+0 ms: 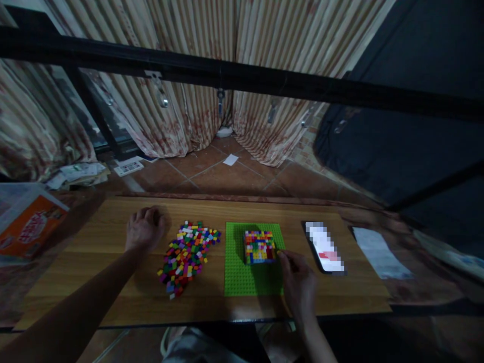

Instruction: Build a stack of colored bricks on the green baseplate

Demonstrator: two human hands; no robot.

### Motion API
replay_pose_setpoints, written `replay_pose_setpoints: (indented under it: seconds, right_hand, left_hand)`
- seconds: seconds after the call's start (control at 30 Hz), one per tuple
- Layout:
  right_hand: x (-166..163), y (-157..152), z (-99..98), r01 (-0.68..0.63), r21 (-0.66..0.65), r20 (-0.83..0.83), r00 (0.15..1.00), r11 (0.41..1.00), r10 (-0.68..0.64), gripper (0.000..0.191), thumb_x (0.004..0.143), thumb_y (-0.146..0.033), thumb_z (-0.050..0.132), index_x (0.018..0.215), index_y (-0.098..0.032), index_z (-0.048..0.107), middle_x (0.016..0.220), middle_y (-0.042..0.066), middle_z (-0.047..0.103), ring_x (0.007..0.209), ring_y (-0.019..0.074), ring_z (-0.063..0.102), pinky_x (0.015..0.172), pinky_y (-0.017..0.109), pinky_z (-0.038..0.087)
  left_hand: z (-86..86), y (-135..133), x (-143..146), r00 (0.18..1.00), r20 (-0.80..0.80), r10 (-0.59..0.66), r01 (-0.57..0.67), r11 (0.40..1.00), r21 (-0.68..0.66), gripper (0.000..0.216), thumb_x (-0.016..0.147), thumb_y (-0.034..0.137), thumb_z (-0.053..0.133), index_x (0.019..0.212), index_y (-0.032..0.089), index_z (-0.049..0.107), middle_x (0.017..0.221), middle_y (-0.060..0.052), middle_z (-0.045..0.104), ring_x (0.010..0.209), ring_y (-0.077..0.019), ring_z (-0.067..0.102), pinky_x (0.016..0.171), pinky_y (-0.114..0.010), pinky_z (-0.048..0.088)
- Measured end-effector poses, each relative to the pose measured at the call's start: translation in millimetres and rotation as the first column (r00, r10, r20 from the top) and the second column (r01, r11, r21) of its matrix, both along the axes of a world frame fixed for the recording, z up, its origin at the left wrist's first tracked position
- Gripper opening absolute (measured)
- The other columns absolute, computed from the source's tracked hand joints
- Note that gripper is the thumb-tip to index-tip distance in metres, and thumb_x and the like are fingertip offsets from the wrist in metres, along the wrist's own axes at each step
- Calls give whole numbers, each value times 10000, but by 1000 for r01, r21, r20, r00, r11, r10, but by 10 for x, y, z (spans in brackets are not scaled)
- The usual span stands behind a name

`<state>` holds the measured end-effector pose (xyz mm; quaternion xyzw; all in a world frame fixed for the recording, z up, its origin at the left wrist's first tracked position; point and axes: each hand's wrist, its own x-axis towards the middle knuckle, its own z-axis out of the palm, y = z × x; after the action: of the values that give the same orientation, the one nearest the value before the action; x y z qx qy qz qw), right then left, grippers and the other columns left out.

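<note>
A green baseplate (242,275) lies on the wooden table (113,297), with a block of multicoloured small bricks (259,246) built on its far right part. A loose pile of small coloured bricks (187,254) lies left of the plate. My left hand (144,228) rests on the table left of the pile, its fingers curled under in a loose fist. My right hand (298,282) sits at the plate's right edge, fingers bent, fingertips touching or nearly touching the block's near right corner.
A phone (324,247) lies right of the plate, and a white paper (380,252) lies further right. An orange and white box (28,224) sits at the far left. Behind the table are a tiled floor, curtains and a black bar across the view.
</note>
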<state>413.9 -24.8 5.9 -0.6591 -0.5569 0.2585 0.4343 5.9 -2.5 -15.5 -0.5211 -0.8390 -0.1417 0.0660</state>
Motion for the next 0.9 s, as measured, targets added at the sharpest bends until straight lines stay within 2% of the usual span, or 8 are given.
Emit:
replay_pose_setpoints:
  seconds: [0.3,0.53,0.7,0.9]
  right_hand:
    - [-93,61,-68,14,-46,-51,999,999,-16,380,832,-505,577,864,-153,715,866,106,719,799,250,656,711,348,481]
    - [-108,65,-73,-4,-55,-58,998,998,1,392,828,-509,582,884,-152,734,903,121,732,824,256,669,721,349,493]
    - [-121,44,-27,-43,-35,-14,999,998,43,378,865,-478,544,877,-153,736,913,121,731,830,248,664,735,342,484]
    - [-181,19,17,-10,-21,95,995,1000,12,377,896,-455,502,846,-153,723,870,111,716,782,232,652,692,316,450]
  left_hand:
    - [23,-7,26,1000,-2,-1,1,1000,-2,462,898,395,440,1214,89,583,1248,-191,584,1167,-344,505,1022,-482,401]
    - [-10,-12,-12,999,19,-27,26,999,37,396,885,380,473,1164,124,587,1212,-173,597,1146,-357,518,986,-529,417]
    - [-18,-1,-22,1000,-2,-29,29,1000,11,430,889,393,450,1190,114,577,1217,-178,593,1152,-344,514,1000,-497,410]
    - [-32,8,-37,1000,10,-24,24,1000,8,461,884,412,410,1202,125,579,1214,-195,600,1172,-365,503,989,-519,407]
